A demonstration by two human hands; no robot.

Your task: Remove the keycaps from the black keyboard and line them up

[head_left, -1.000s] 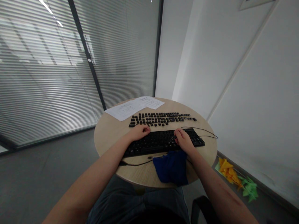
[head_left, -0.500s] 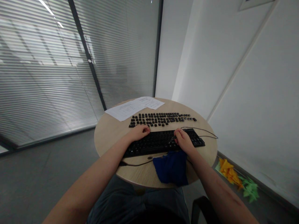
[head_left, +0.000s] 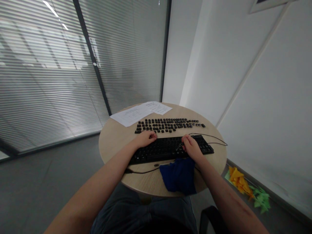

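A black keyboard (head_left: pixel 158 151) lies across the near half of the round table. My left hand (head_left: pixel 146 138) rests at its far left edge, fingers curled together; whatever they may hold is hidden. Over the right part of the keys, my right hand (head_left: pixel 191 145) is closed on a thin wire keycap puller (head_left: pixel 179 146), its wire end pointing down-left at the keys. Beyond the keyboard, many loose black keycaps (head_left: pixel 168 125) are laid out in rows. Close to my right wrist, a crumpled blue cloth (head_left: pixel 179 177) lies at the near table edge.
White printed sheets (head_left: pixel 133 115) lie at the back left of the wooden table (head_left: pixel 112 139). A black cable (head_left: pixel 216 136) loops at the right, and another cable (head_left: pixel 143 172) runs along the near side. Orange paper (head_left: pixel 237 178) and green paper (head_left: pixel 262 198) lie on the floor by the wall.
The view has shifted very slightly. Both hands, the keyboard and the keycaps keep their places.
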